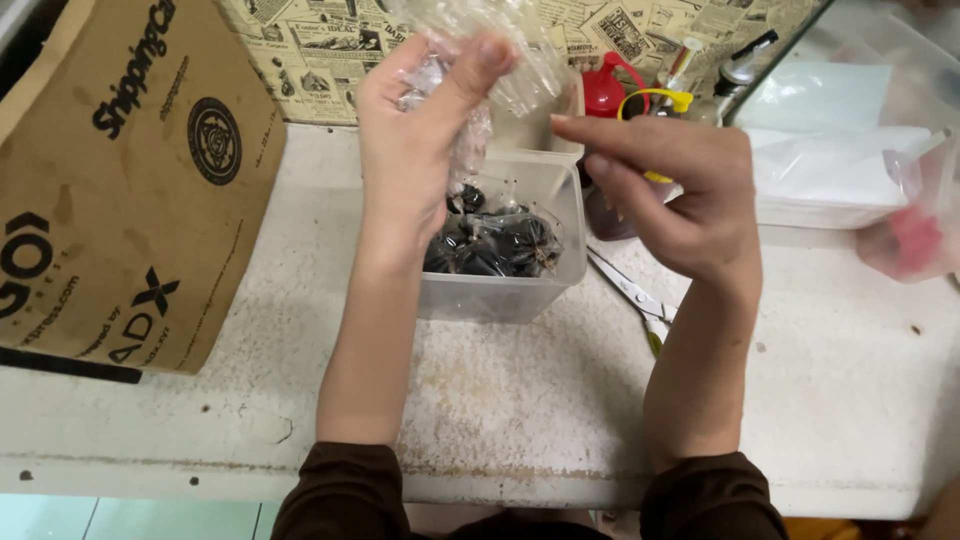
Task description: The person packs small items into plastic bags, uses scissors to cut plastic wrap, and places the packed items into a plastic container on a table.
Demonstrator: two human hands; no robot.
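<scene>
My left hand (415, 140) is raised over a clear plastic tub (500, 295) and grips a crumpled clear plastic bag (500, 55) between thumb and fingers. My right hand (680, 190) hovers just to the right of it, fingers curled and pointing toward the bag, holding nothing that I can see. Inside the tub lie several small tied clear bags filled with something dark (495, 245).
A large brown cardboard box (130, 170) stands at the left. Scissors (635, 295) lie right of the tub. Behind are a red-capped bottle (603, 90), a yellow-lidded jar (655, 105), a lidded clear container (830, 170) and newspaper-print wall covering (320, 50). The worn white table edge (480, 470) is near me.
</scene>
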